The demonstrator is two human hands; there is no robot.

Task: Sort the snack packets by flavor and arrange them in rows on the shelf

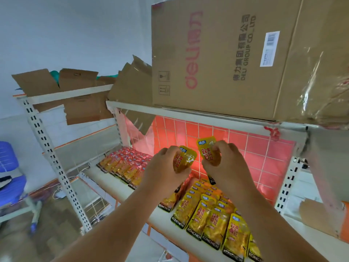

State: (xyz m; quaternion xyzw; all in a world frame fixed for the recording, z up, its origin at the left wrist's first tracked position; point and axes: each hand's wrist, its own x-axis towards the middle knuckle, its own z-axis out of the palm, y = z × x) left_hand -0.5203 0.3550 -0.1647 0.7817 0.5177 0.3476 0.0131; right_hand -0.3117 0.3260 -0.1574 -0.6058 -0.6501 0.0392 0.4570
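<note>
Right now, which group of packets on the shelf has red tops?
The left group, lying apart near the left end of the shelf. The right group, nearer the camera, is all yellow.

The yellow packets (217, 220) at the front right edge of the shelf (111, 183) were glossy plastic film, like the red-topped ones (124, 163) toward its back left corner. Its board looked smooth and matt, its uprights (54, 163) painted metal. The box (217, 63) above was matt cardboard with shiny tape (321, 82).
</note>
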